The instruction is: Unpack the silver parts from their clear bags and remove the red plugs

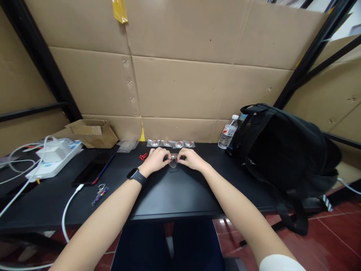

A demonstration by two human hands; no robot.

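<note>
A small clear plastic bag with a round silvery item in it is held between my two hands above the black table. My left hand, with a dark watch on its wrist, pinches the bag's left edge. On the opposite edge, my right hand is closed in a pinch too. Just behind them, several clear packets lie in a row, each with a round silver piece and a bit of red. A red cord bundle rests left of my left hand.
To the right stand a water bottle and a black backpack. At left are a phone, a keychain, a power strip with white cables, a paper bag and flat plastic bags. Cardboard walls the back.
</note>
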